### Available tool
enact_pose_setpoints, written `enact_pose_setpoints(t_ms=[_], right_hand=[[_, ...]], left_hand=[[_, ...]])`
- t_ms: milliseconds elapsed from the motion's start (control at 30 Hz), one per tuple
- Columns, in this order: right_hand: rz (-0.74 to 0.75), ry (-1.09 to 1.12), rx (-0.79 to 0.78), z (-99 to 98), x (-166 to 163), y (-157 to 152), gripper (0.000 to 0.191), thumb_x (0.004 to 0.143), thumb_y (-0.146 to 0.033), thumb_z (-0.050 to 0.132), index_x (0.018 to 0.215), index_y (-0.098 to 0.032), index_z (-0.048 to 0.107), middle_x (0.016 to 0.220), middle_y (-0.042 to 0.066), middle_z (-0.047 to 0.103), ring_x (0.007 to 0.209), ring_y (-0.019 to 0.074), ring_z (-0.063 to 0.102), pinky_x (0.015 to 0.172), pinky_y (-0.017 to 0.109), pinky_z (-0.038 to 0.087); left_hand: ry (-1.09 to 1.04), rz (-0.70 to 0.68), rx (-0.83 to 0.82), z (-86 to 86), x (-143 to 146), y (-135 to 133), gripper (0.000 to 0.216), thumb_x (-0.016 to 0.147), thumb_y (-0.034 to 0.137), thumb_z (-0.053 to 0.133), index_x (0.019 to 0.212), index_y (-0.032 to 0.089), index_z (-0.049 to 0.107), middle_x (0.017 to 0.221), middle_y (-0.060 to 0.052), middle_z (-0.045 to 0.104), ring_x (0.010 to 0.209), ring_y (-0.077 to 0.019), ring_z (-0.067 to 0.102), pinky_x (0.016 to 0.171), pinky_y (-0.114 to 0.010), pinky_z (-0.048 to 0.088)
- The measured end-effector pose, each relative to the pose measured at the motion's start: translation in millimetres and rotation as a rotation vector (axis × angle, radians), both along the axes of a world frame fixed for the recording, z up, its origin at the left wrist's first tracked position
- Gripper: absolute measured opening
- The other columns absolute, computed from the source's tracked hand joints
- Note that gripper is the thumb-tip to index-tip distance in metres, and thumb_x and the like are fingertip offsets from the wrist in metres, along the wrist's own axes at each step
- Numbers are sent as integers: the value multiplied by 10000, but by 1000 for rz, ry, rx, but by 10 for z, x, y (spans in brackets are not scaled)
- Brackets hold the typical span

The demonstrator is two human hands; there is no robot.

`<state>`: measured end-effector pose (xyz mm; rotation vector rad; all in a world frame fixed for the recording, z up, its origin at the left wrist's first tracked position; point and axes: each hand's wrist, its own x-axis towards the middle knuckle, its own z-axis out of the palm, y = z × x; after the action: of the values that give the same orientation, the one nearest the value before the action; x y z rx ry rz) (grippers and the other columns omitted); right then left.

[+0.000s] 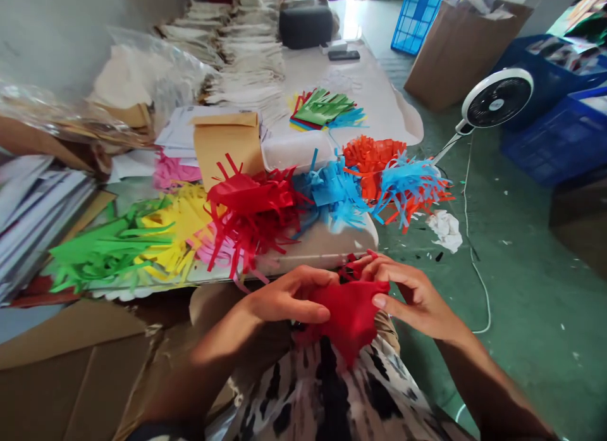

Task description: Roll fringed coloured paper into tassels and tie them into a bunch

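Above my lap, a piece of red fringed tissue paper [351, 311] is stretched between both hands, its lower end hanging to a point. My left hand [296, 295] pinches its left side between thumb and fingers. At the upper right edge, my right hand [403, 292] grips it with the thumb in front, and the fingertips are partly hidden behind. Just beyond, on the table edge, lies a heap of red fringed paper [256, 204]. Blue fringed paper [336, 188] sits to its right, and yellow fringed paper [177, 223] to its left.
Green fringed paper [109, 245] lies at the table's left. Orange fringed paper [372, 159] is near the right edge. A brown envelope [226, 143] and a white tray [298, 151] stand behind. On the right are a fan [497, 99] and a cable [474, 257] along the floor.
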<state>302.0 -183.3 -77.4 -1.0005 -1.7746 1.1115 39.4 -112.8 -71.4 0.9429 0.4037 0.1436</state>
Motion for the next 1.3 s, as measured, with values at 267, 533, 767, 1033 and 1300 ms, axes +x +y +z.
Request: enact_pose_setpoints(t_ms=[267,533,767,1033,1300], right_hand=[[-254,-239,216,254,248,-14,157,938,-168,734,873,-258,624,766,-57,647,676,120,605,797,294,523],[-371,-635,14,2,202,405,368,1012,-535,609,804,-243,526,601,-59,502,523,125,461,566,278,322],[-376,-1063,29,-496,40,709,437,1027,-617,485,1105,-215,635,785,58,757,674,257,691,584,303,249],[-464,-1052,168,-184,265,417,491,1025,-531,550,1386,-201,598,1287,160,739,1077,346,724,791,415,491],[-196,-978,293,-394,-99,-1,577,999,-419,626,1533,-222,532,1576,148,573,1337,352,572,1048,515,413]], left_hand=[[-74,-14,-340,-386,-187,-12,753,612,375,905,1294,168,662,805,-9,696,493,-95,538,479,-213,414],[620,158,582,193,-766,646,422,906,596,711,963,192,604,825,-39,737,510,-102,531,454,-215,381],[667,290,1703,-56,-229,105,788,885,606,754,1526,219,511,1559,-160,582,1511,-376,475,1291,-589,313],[591,221,1792,-922,347,-284,630,1024,147,443,1646,112,354,1701,-136,413,1624,-250,313,1350,-460,269],[633,286,1718,-711,402,-259,498,1043,211,471,1525,107,545,1617,-168,530,1522,-308,489,1245,-517,446]])
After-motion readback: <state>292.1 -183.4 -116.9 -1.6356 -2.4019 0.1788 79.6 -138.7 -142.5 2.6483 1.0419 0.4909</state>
